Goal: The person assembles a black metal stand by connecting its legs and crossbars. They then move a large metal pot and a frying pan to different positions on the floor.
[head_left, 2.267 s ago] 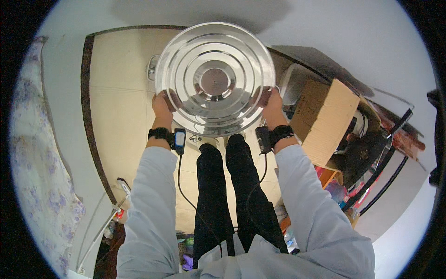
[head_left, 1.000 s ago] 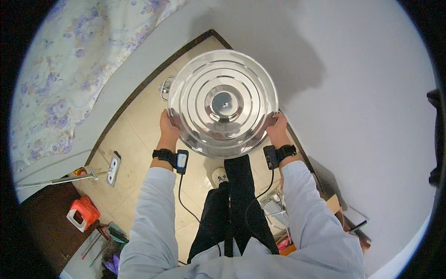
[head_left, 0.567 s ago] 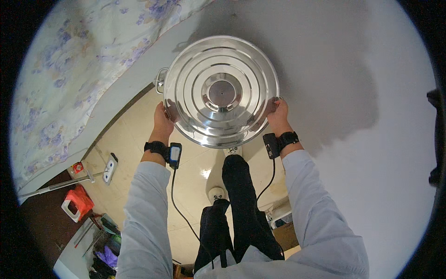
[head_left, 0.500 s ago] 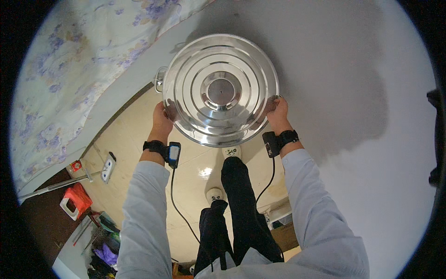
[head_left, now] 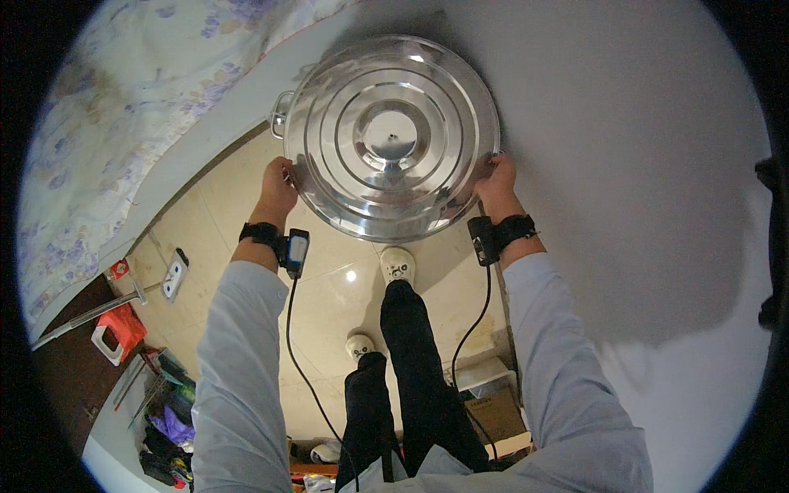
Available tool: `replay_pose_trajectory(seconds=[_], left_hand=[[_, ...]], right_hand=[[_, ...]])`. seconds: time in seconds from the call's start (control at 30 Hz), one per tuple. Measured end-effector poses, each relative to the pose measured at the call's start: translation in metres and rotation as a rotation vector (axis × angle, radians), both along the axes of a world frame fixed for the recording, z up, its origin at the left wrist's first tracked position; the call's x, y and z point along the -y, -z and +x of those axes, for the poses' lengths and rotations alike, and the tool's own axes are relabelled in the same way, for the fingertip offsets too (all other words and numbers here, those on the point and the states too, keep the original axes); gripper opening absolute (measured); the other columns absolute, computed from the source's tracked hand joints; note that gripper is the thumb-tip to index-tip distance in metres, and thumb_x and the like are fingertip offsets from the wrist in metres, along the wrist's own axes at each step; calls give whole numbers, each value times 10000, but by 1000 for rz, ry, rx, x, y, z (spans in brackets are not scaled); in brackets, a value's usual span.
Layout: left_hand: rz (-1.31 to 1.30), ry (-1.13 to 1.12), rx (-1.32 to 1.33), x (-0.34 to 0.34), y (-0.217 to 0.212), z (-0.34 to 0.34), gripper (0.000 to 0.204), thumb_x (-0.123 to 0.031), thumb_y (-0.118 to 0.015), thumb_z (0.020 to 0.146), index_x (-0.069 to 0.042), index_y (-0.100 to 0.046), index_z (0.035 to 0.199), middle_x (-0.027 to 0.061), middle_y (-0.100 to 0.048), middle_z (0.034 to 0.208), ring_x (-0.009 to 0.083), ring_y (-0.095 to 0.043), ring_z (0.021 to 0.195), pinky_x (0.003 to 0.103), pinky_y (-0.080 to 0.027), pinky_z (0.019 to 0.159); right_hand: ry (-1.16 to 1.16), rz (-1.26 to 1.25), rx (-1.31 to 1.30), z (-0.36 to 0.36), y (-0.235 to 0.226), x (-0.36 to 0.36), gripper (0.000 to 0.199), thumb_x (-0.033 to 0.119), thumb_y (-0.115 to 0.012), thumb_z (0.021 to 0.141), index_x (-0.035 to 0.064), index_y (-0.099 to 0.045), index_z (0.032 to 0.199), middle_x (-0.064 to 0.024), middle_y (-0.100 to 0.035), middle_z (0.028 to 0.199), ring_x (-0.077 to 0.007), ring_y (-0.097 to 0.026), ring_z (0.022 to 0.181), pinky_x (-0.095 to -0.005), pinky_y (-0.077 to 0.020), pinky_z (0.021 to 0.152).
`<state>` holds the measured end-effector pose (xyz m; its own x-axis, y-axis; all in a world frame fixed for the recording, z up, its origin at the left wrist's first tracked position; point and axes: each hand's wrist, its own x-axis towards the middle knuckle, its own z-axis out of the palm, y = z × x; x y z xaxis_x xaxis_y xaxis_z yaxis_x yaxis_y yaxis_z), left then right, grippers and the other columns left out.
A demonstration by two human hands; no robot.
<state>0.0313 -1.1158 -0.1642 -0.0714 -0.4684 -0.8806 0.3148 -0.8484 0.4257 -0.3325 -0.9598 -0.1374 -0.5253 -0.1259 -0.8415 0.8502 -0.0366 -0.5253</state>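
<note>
A large round stainless-steel pot (head_left: 329,185) fills the upper middle, seen from above. Its shiny lid, ringed with concentric ridges, has a small dark spot at the centre. Beyond the left side of the rim juts a metal loop handle (head_left: 280,115). My left hand (head_left: 278,182) is closed at the pot's lower left edge, where a bit of metal shows by the fingers. At the lower right edge my right hand (head_left: 497,181) grips too, thumb towards the lid. The pot's body and most fingertips are hidden beneath the rim.
A grey-white wall (head_left: 625,205) rises close on the right. On the left hangs a flowered cloth (head_left: 123,148). A flat mop (head_left: 174,275), a red bag (head_left: 123,329) and mixed clutter (head_left: 168,419) lie lower left; a cardboard box (head_left: 496,413) stands behind my legs.
The pot and both hands have shifted up in the view, and the pot looks slightly larger. Floor items have slid left and down. Both hands keep their hold.
</note>
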Motion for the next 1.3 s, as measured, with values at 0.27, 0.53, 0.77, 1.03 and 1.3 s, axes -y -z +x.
replay_pose_trajectory(seconds=[0.27, 0.53, 0.77, 1.03, 1.3], left_hand=[[-392, 453, 168, 14, 1, 5, 94, -140, -504, 869, -62, -515, 817, 41, -529, 753, 185, -502, 770, 405, -401, 790], [-433, 656, 181, 21, -2, 7, 301, 113, -533, 773, -48, -543, 1028, 119, -543, 1101, 223, -506, 1076, 371, -443, 889], [-361, 606, 361, 3, -25, -10, 705, 81, -488, 698, -80, -282, 1353, 182, -144, 1481, 303, -142, 1374, 419, -178, 1110], [-540, 56, 272, -73, -102, -18, 652, -282, -557, 861, -44, -259, 1390, 169, -284, 1426, 264, -239, 1333, 397, -147, 1086], [-420, 89, 186, -199, -150, 15, 566, -338, -509, 895, -43, -333, 1343, 121, -358, 1376, 236, -284, 1302, 391, -184, 1069]], right_hand=[[9, 42, 0, -10, 2, 8, 159, 168, -477, 736, 50, -520, 833, -100, -554, 907, -266, -518, 850, -396, -412, 836], [-38, 92, -37, -14, -3, 22, 156, 158, -503, 778, 41, -539, 875, -87, -558, 896, -245, -543, 846, -386, -453, 755], [-275, 326, -207, 7, -13, 16, 257, 177, -517, 821, 10, -531, 1016, -134, -545, 1003, -294, -529, 1001, -463, -451, 781], [-909, 587, -837, 23, 53, -101, 340, 185, -562, 782, 17, -537, 1078, -132, -559, 1074, -281, -511, 1069, -396, -420, 871], [11, 192, -270, 105, -67, -250, 435, 228, -530, 847, 78, -467, 1251, -83, -468, 1222, -201, -401, 1160, -388, -294, 971]])
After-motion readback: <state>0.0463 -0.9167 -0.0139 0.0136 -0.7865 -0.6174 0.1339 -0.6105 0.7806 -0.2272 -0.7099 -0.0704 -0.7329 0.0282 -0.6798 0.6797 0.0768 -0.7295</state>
